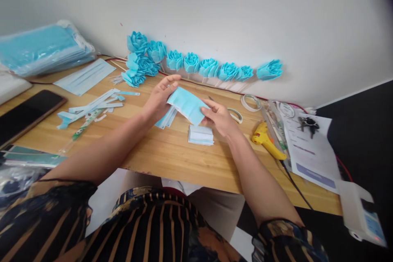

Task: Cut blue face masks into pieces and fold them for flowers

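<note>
Both my hands hold one light blue piece of mask fabric (188, 105) above the wooden table (172, 159). My left hand (160, 97) pinches its upper left edge with fingers partly stretched. My right hand (219, 118) grips its lower right corner. Under the left hand lies a small pile of blue pieces (166, 118). A folded stack of whitish-blue pieces (200, 135) rests just below the right hand.
A row of blue fabric roses (202, 66) lines the wall. Cut strips (92, 108), a flat mask (84, 76), a bagged mask pack (43, 47) and a phone (26, 115) lie left. Tape rolls (251, 102), a yellow glue gun (266, 140), papers (308, 147) and keys (308, 123) lie right.
</note>
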Tool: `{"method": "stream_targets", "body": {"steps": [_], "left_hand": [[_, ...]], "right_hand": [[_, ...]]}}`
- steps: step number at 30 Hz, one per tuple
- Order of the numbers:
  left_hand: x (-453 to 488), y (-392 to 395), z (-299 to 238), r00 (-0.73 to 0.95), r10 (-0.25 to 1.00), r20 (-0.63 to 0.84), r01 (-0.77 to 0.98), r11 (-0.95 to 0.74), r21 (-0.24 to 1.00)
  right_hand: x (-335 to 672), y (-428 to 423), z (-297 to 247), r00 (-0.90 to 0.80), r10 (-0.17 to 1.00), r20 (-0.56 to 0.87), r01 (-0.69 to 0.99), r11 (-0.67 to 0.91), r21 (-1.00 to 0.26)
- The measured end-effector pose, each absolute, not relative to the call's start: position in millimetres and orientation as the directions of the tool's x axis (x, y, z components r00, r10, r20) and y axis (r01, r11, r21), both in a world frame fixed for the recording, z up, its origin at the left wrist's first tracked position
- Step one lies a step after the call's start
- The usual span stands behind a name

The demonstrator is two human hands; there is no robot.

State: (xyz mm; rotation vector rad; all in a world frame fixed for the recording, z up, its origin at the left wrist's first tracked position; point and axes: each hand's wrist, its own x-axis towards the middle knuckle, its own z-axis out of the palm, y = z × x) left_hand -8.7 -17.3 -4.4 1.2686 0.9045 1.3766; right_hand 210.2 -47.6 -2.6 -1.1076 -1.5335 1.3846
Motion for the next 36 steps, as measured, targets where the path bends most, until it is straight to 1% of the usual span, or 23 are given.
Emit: {"method": "stream_targets", "body": {"steps": [2,4,7,11,13,16,18,20,23,25,27,29,32,34,36], "left_hand": [[-10.0,-18.8,-0.9,0.140,0.977,0.162,-0.303,-0.114,0.946],[-10.4,-21.7,1.2,0.233,0.966,0.109,-0.368,-0.016,0.930],[-10.1,-26.1,1.6,0.346,0.935,0.073,-0.372,0.066,0.926],[-9.2,-30.3,3.0,0.443,0.895,0.061,-0.366,0.118,0.923],[-8.1,-32.9,5.2,0.502,0.864,0.042,-0.332,0.147,0.932],[-4.9,-37.2,7.2,0.565,0.825,0.030,-0.288,0.163,0.944],[-2.4,-38.4,6.7,0.552,0.833,0.041,-0.288,0.144,0.947],[-0.3,-37.4,5.5,0.494,0.868,0.049,-0.315,0.126,0.941],[1.9,-33.8,3.7,0.447,0.894,0.018,-0.329,0.146,0.933],[3.1,-32.1,1.5,0.465,0.885,-0.007,-0.297,0.163,0.941],[4.3,-31.9,-1.9,0.471,0.882,-0.005,-0.264,0.146,0.953],[5.3,-33.2,-5.2,0.447,0.895,0.017,-0.245,0.104,0.964],[5.5,-36.6,-5.5,0.378,0.925,0.042,-0.244,0.056,0.968],[4.3,-39.0,-1.8,0.355,0.934,0.034,-0.262,0.064,0.963],[2.8,-41.1,3.2,0.374,0.927,0.019,-0.259,0.084,0.962]], "right_hand": [[211.1,-50.9,0.6,-0.419,0.907,-0.034,0.065,-0.007,-0.998],[210.7,-54.4,3.0,-0.457,0.889,-0.035,0.046,-0.015,-0.999],[208.8,-57.8,4.7,-0.469,0.883,-0.020,0.066,0.012,-0.998],[206.7,-60.1,6.3,-0.459,0.889,0.012,0.056,0.043,-0.998],[204.7,-62.5,8.5,-0.478,0.878,-0.015,0.062,0.017,-0.998],[198.6,-68.1,12.3,-0.506,0.855,-0.110,0.103,-0.067,-0.992],[193.7,-70.3,12.9,-0.473,0.865,-0.166,0.099,-0.135,-0.986],[189.9,-69.4,10.8,-0.375,0.914,-0.155,0.036,-0.152,-0.988],[187.2,-63.3,4.2,-0.169,0.984,-0.057,-0.054,-0.067,-0.996],[187.1,-59.2,-0.2,-0.065,0.998,0.014,-0.059,0.010,-0.998],[187.5,-56.7,-3.8,0.000,0.996,0.084,-0.043,0.084,-0.996],[188.1,-55.8,-6.7,0.022,0.991,0.130,-0.019,0.130,-0.991],[189.9,-55.1,-9.8,-0.006,0.989,0.151,0.064,0.151,-0.987],[192.4,-54.7,-8.9,-0.043,0.981,0.190,0.135,0.194,-0.972],[195.8,-55.0,-4.0,-0.064,0.964,0.258,0.200,0.266,-0.943]]}}
